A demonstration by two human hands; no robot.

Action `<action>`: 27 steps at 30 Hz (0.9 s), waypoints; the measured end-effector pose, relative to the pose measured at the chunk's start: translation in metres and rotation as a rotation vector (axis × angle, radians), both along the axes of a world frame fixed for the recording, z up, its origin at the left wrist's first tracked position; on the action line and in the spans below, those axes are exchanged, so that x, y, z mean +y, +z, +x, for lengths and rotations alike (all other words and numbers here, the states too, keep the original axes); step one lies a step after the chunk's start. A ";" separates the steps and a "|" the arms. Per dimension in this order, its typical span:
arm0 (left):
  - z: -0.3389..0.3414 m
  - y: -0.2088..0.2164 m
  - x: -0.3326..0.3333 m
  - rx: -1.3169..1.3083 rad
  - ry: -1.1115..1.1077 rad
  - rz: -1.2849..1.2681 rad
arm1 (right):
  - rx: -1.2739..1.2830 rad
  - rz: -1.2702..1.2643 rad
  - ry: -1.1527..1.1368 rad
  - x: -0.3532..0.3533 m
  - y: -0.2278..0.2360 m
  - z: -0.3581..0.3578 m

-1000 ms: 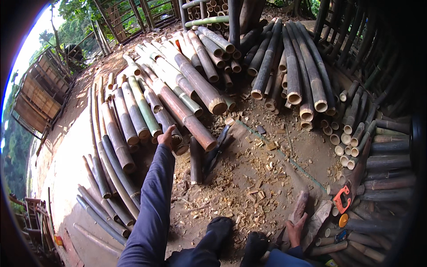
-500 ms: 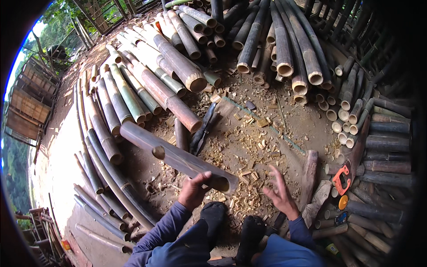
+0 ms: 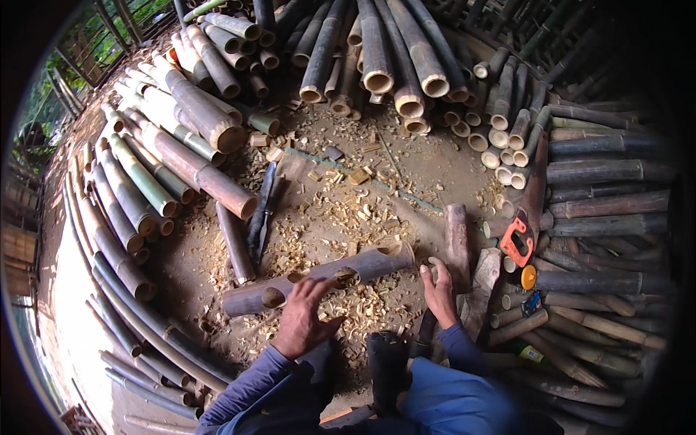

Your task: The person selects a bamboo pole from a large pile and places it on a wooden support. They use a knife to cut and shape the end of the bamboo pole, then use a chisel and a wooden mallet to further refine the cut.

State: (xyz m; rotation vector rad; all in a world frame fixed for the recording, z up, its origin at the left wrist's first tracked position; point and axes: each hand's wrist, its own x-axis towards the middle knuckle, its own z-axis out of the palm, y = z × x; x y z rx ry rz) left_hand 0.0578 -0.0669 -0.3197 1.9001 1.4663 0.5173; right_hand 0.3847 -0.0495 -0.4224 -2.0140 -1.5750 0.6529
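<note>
A brown bamboo length (image 3: 377,266) with several notches cut in it lies crosswise before my feet, over the wood chips. Whether it rests fully on the ground I cannot tell. My left hand (image 3: 303,319) is just on the near side of it, fingers spread and overlapping its edge in view; no grip on it shows. Off the bamboo's right end, my right hand (image 3: 438,293) is held with fingers apart and nothing in it. Beyond the bamboo's left half lie a short bamboo stick (image 3: 233,243) and a long dark object (image 3: 262,214), perhaps a sheathed blade.
Bamboo poles (image 3: 206,177) lie stacked at left, with more bundles (image 3: 377,61) at the back and cut poles (image 3: 602,225) at right. A saw with an orange handle (image 3: 518,241) leans there, above a yellow disc (image 3: 528,278). A wooden log (image 3: 457,239) lies near my right hand.
The notched bamboo has left my left hand's grip, turned, and now lies lower and crosswise. My left hand has opened. The view has shifted to the right.
</note>
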 end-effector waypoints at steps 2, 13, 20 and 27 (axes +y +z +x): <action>-0.015 -0.013 0.022 0.234 0.082 0.077 | -0.108 0.059 -0.096 -0.030 0.004 0.016; -0.027 -0.063 0.021 0.488 0.058 0.105 | -0.384 -0.682 -0.003 -0.132 0.007 -0.002; -0.015 -0.090 0.001 0.377 0.046 0.018 | -0.405 -0.747 0.048 -0.117 0.014 0.015; -0.051 -0.090 -0.003 0.074 -0.017 -0.097 | -0.008 -0.016 0.210 -0.042 0.031 0.009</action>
